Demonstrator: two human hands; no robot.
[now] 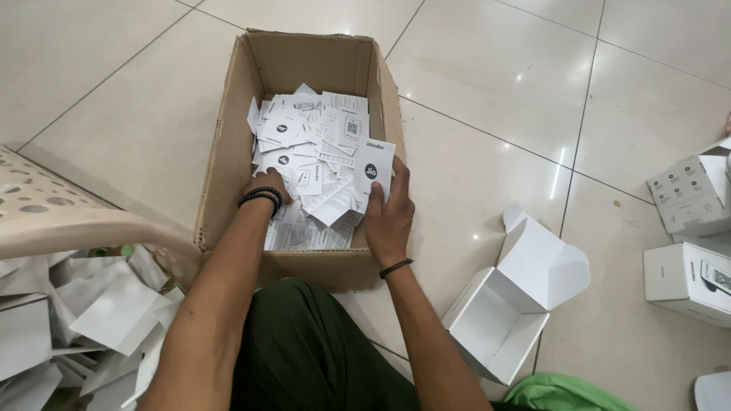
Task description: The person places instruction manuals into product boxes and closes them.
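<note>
An open brown cardboard box (228,137) sits on the tiled floor in front of me, filled with several white paper leaflets (308,133). My left hand (266,185), with dark bead bracelets on the wrist, reaches into the box and rests on the leaflets. My right hand (388,217), with a thin black wristband, grips a white leaflet (373,167) with a dark round mark, held upright at the box's right side.
An empty white carton (502,320) lies open on the floor at the right. More white cartons (689,198) stand at the far right edge. A beige perforated plastic basket (46,217) holding white papers is at the left. Green cloth (563,396) shows at the bottom.
</note>
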